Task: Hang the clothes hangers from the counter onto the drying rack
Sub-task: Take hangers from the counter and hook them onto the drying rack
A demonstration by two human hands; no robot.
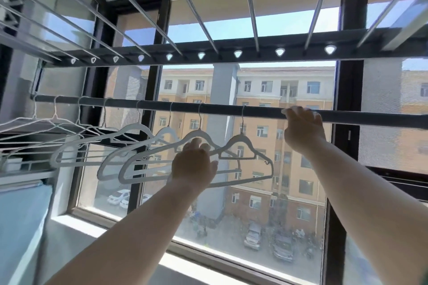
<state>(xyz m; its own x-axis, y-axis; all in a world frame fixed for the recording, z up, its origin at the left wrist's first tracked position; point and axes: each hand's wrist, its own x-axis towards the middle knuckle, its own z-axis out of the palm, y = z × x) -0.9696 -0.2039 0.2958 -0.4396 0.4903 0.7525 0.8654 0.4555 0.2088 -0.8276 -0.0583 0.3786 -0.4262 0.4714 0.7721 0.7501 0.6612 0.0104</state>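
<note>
— Which step is in hand?
— The hanging itself, apparently near its end. A row of grey hangers (139, 132) hooks over the drying rack's rail (370, 117). The end hanger (245, 146) is on it, just left of the right hand (303, 129).
— And the fingers?
— The right hand's are curled over the rail, clamped on it. The left hand (194, 164) curls its fingers round a shoulder, seemingly the end hanger's, though two hangers overlap there.
— Next?
— Likely a gentle release so it hangs level, then fetching another from the counter, which isn't in view.
</note>
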